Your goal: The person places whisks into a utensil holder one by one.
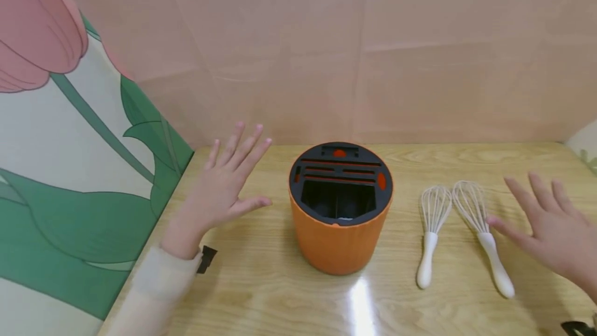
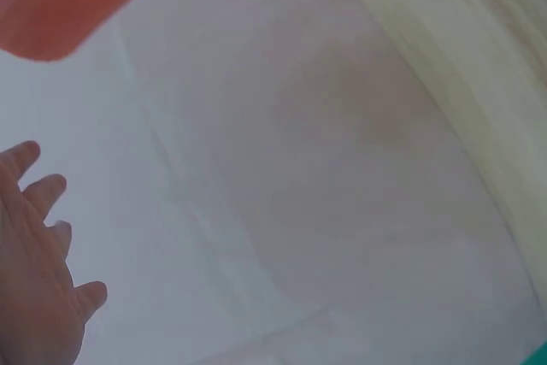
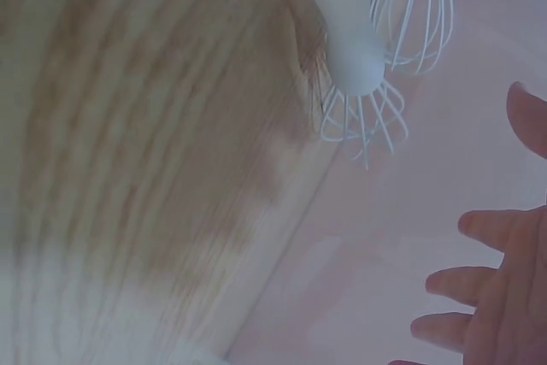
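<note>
My left hand (image 1: pixel 219 185) is held with fingers spread, left of an orange utensil holder (image 1: pixel 338 242) that has a black slotted top. Nothing is in that hand. To the right of the holder, two whisks with white handles lie side by side, the left whisk (image 1: pixel 428 253) and the right whisk (image 1: pixel 494 261). My right hand (image 1: pixel 555 232) is spread beside the right whisk, its thumb overlapping that whisk in the head view, and it holds nothing. The right wrist view shows a white whisk handle (image 3: pixel 355 49) close up, apart from the fingers.
All of this is on a wood-grain table (image 1: pixel 261 294). A plain pinkish sheet (image 1: pixel 303 66) stands behind its back edge. At the left edge rises a panel with a printed tulip (image 1: pixel 42 30) and green leaves.
</note>
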{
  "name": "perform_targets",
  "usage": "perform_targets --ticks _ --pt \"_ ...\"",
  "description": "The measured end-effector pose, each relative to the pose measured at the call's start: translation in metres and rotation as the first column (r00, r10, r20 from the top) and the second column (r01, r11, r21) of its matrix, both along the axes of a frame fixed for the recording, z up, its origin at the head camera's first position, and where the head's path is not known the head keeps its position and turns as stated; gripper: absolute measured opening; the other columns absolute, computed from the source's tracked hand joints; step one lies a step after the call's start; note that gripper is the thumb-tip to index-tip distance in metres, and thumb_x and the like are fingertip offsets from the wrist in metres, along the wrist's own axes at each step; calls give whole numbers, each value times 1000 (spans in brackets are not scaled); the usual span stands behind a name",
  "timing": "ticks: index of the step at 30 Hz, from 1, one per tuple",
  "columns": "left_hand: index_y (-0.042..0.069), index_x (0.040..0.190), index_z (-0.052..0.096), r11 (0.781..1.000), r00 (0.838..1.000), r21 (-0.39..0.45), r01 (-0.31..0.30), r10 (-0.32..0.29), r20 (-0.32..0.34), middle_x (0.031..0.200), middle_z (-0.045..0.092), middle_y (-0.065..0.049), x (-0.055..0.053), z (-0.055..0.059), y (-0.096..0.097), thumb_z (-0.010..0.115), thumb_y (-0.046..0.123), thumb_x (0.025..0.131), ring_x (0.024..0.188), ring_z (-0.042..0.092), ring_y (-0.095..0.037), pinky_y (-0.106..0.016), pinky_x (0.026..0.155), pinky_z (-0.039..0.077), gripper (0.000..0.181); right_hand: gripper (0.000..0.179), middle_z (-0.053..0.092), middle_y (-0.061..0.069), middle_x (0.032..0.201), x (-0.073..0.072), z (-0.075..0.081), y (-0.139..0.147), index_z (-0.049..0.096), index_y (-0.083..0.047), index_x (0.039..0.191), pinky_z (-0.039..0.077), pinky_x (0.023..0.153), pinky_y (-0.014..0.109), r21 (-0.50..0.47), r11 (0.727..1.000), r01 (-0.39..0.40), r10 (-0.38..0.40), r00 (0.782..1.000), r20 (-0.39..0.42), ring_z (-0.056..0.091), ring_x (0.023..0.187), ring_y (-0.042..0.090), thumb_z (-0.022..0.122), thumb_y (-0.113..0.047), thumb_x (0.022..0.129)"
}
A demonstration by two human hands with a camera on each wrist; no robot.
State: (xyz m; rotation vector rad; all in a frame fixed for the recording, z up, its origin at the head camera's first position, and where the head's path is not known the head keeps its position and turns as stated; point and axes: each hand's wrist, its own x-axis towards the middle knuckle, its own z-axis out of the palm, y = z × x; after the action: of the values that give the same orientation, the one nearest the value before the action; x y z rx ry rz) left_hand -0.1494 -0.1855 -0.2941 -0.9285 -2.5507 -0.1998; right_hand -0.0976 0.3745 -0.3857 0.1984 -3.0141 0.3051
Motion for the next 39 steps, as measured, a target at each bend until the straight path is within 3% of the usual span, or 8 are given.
perform_targets --ticks 6,12,18,21,25,29,33,39 --pt "22 161 16 997 996 -14 77 -77 -45 170 6 2 8 6 15 16 83 88 157 -2 -27 -67 122 11 95 93 -13 37 157 8 -6 -2 -4 -11 160 -19 103 77 -9 999 -31 31 999 19 -23 136 63 55 -49 98" --pt "23 161 16 990 989 -24 136 -137 -57 169 11 1 13 8 28 17 83 88 157 2 -27 -64 123 14 95 93 -12 38 157 11 -13 -3 -3 -9 159 -15 100 82 -18 999 -29 30 997 67 -24 137 61 55 -49 98" --pt "19 159 22 983 982 -27 181 -182 -54 169 13 2 13 7 38 21 82 89 156 7 -28 -65 120 22 95 91 0 45 153 11 -21 -5 2 -3 159 -28 111 62 -22 998 -51 52 996 68 -15 136 66 54 -48 99" --pt "20 160 20 979 978 -19 205 -206 -40 169 15 1 13 6 41 22 82 89 156 8 -28 -65 119 25 94 90 12 49 149 10 -25 -4 7 2 157 -26 115 57 -7 998 -69 69 996 47 1 134 72 55 -47 99" --pt "21 160 20 972 972 0 234 -234 1 168 15 1 13 5 44 27 81 88 157 7 -25 -64 119 26 94 89 25 50 144 8 -31 -2 10 3 157 -17 117 64 -10 996 -87 88 995 49 23 126 72 56 -46 99" --pt "21 159 22 966 966 18 256 -257 25 168 17 2 12 4 47 38 79 88 156 9 -24 -62 119 29 93 89 31 50 140 8 -35 -1 13 4 156 2 110 79 -20 996 -89 90 994 64 31 118 71 59 -45 98" --pt "19 159 23 961 960 30 277 -277 29 167 22 0 12 2 48 47 75 88 156 11 -24 -59 120 29 93 86 39 50 133 7 -35 -3 26 11 149 19 101 81 -1 995 -99 99 994 44 38 110 73 63 -45 95" --pt "17 158 26 954 955 35 297 -297 11 165 28 -1 12 1 50 57 71 87 155 17 -26 -57 119 33 94 79 42 52 128 7 -31 -5 41 17 137 22 100 81 14 992 -126 125 991 47 46 106 71 65 -44 94"
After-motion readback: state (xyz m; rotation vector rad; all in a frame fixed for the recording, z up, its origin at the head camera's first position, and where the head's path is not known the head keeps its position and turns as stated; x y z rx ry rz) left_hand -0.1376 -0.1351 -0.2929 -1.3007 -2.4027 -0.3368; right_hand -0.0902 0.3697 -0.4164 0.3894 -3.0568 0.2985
